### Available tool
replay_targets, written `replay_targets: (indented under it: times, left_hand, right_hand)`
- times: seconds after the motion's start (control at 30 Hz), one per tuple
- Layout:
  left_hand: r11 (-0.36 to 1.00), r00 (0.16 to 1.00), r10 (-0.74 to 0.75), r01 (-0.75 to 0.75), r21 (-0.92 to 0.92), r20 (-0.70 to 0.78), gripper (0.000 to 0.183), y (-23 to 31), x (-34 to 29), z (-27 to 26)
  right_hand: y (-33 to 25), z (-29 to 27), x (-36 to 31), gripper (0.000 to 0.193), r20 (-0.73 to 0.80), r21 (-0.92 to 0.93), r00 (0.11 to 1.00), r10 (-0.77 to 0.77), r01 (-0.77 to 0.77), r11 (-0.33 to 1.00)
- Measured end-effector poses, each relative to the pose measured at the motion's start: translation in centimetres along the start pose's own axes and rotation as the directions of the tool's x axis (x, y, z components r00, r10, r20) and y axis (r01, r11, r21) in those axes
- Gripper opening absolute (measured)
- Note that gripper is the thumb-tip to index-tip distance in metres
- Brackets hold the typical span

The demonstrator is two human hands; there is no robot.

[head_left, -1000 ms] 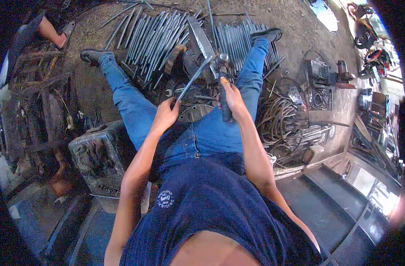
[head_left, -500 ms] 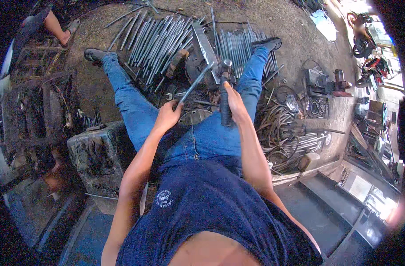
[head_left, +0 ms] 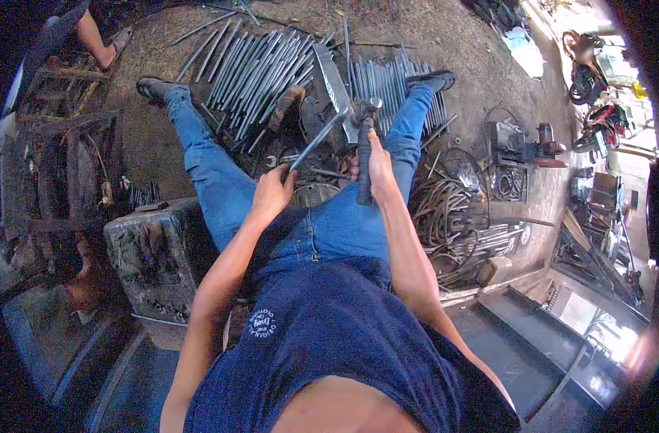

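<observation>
My left hand (head_left: 273,193) is closed round the lower end of a grey metal rod (head_left: 318,141), which slants up to the right. The rod's far end reaches a long flat steel bar (head_left: 334,94) standing between my legs; whether they touch is unclear. In my right hand (head_left: 377,167) is a hammer (head_left: 364,155), gripped by its dark handle with the metal head up, just right of the rod's tip. An open-ended wrench (head_left: 272,160) lies beyond my left hand.
Metal rods (head_left: 261,76) lie in a large pile ahead, with more rods (head_left: 387,79) right of the steel bar. A heap of bent metal (head_left: 445,213) sits right of my leg. At left stands a battered dark box (head_left: 152,252). Another person's foot (head_left: 116,49) shows far left.
The view has shifted slightly. The hammer head now looks turned a little further right, and fingers show left of its handle. The rod stays in my left hand at about the same slant.
</observation>
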State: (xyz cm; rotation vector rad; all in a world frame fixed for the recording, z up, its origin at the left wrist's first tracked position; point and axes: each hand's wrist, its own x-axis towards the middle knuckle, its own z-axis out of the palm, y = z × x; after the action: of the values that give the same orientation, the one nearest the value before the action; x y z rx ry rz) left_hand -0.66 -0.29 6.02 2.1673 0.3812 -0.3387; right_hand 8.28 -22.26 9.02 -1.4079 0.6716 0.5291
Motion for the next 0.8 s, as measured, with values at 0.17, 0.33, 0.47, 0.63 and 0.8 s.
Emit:
replay_targets:
  times: [0.17, 0.33, 0.47, 0.63, 0.8]
  left_hand:
    - [0.998, 0.998, 0.056, -0.055, 0.019, -0.039, 0.035, -0.7, 0.3, 0.6]
    - [0.999, 1.0, 0.02, -0.019, -0.046, 0.021, 0.037, -0.9, 0.7, 0.4]
    - [1.0, 0.998, -0.017, 0.019, -0.019, 0.066, 0.037, 2.1, 1.2, -1.1]
    - [0.999, 0.999, 0.032, -0.031, -0.042, 0.016, 0.033, 1.0, 0.7, -0.9]
    - [0.997, 0.995, 0.079, -0.078, 0.023, -0.065, 0.034, 0.7, 0.4, -0.4]
  right_hand:
    - [-10.7, 0.6, -6.7, 0.065, 0.014, 0.176, 0.941, -0.338, 0.331, 0.927]
    - [-15.8, 1.8, -8.3, 0.071, -0.141, 0.124, 0.663, -0.735, 0.749, 0.651]
    - [-5.4, 1.8, -0.4, 0.065, -0.076, 0.037, 0.87, -0.488, 0.491, 0.87]
    - [-1.8, 1.8, 0.4, 0.064, 0.068, 0.054, 0.996, -0.051, 0.047, 0.997]
    - [-0.2, 0.7, -1.3, 0.062, 0.034, -0.011, 0.997, -0.067, 0.067, 0.998]
